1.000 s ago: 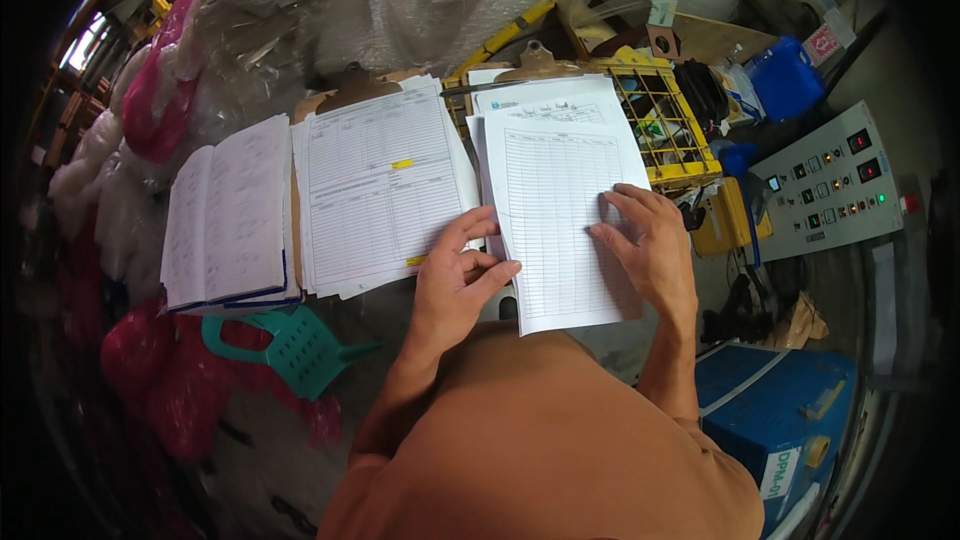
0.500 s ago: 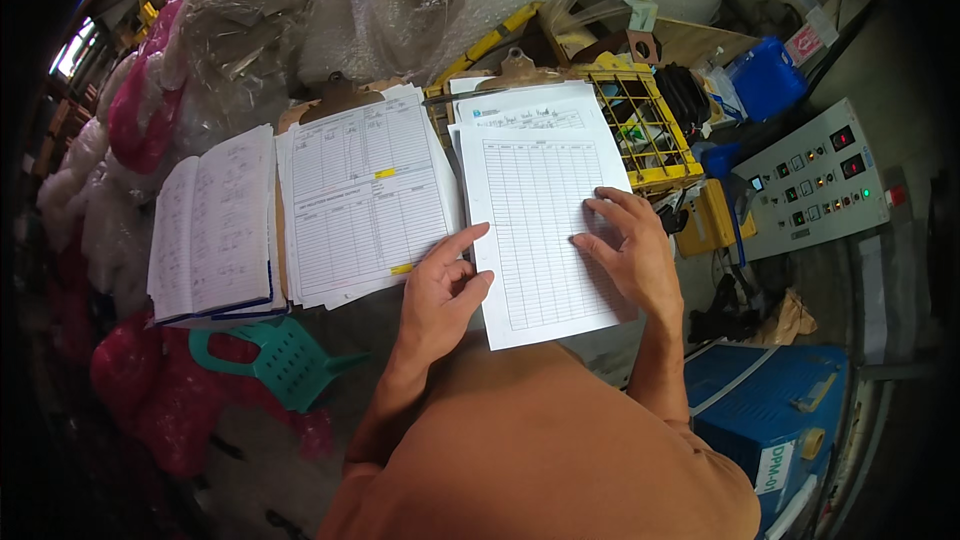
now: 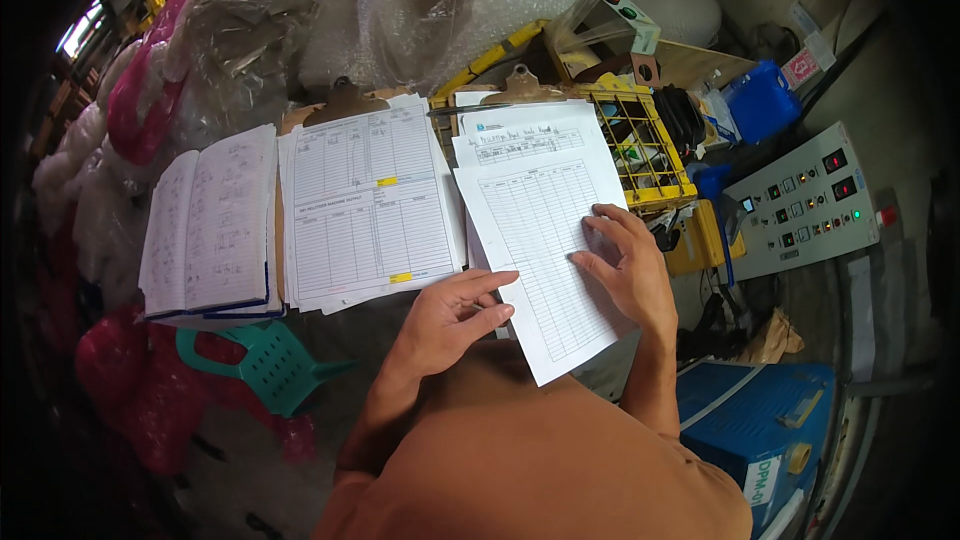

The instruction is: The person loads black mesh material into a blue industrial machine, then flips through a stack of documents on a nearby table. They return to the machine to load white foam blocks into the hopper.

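A loose white sheet with a printed table (image 3: 545,240) lies tilted over another form with handwriting at its top (image 3: 540,135), on the right-hand clipboard (image 3: 519,87). My right hand (image 3: 635,270) rests on the sheet's right side, its thumb and fingers spread apart. At the lower left edge of the sheet, my left hand (image 3: 440,325) touches the paper with a stretched index finger; its thumb is apart from that finger. Left of it lies a second clipboard (image 3: 345,98) bearing printed forms (image 3: 365,220) with yellow marks.
An open notebook (image 3: 215,225) with handwriting lies far left. Bubble wrap (image 3: 430,20) is heaped behind. On the right are a yellow wire basket (image 3: 650,145), a control panel (image 3: 800,200) and a blue machine (image 3: 760,410). A teal plastic scoop (image 3: 275,370) sits below the notebook.
The top sheet has slid towards me and tilted, baring more of the handwritten form beneath. My left hand has moved down and slightly right along with its edge.
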### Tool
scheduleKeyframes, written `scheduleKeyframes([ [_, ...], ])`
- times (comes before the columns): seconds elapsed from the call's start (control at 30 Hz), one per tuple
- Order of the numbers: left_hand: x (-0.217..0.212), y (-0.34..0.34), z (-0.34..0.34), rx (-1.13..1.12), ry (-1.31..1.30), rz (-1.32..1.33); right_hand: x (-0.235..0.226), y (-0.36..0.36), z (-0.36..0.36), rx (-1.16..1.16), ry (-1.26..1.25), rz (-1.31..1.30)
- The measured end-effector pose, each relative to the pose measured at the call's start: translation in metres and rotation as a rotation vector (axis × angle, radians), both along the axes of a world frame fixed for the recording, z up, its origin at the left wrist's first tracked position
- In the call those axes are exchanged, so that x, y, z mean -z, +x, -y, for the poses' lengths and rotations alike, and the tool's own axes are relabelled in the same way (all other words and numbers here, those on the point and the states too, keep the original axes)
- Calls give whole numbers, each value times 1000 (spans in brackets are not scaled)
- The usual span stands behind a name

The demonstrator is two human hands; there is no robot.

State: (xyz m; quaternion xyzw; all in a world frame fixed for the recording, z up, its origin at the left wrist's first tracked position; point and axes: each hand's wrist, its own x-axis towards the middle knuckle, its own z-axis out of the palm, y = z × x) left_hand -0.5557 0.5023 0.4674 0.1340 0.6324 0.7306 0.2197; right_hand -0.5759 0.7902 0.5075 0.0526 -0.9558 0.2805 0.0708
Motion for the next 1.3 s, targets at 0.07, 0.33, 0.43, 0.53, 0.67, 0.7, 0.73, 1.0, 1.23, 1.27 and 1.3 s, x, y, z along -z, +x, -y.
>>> scheduleKeyframes([
  [0.07, -5, 0, -2, -31, 28, 19, 0, -1, -1, -10, -11, 10],
  [0.33, -5, -4, -10, -36, 80, 20, -5, -3, 0, -71, 64, 37],
  [0.43, -5, -5, -9, -30, 54, 41, -2, -3, 0, -87, 62, 46],
  [0.53, -10, -5, -7, -32, 27, 43, 1, -2, -3, -95, 63, 38],
  [0.67, -24, -13, -9, -71, -73, -96, 2, -2, -5, -108, 62, 22],
  [0.7, -26, -15, -10, -74, -106, -126, 2, -2, -5, -107, 59, 20],
  [0.73, -26, -17, -11, -78, -130, -149, 4, -1, -6, -101, 58, 17],
  [1.0, -19, -16, -20, -138, -133, -141, 5, 4, -19, 177, -97, 28],
  [1.23, -19, -18, -22, -129, -155, -125, 16, 11, -39, 231, -269, 52],
  [1.27, -18, -18, -22, -132, -151, -124, 18, 11, -40, 234, -274, 37],
  [1.3, -16, -19, -22, -134, -147, -123, 20, 11, -39, 236, -278, 23],
])
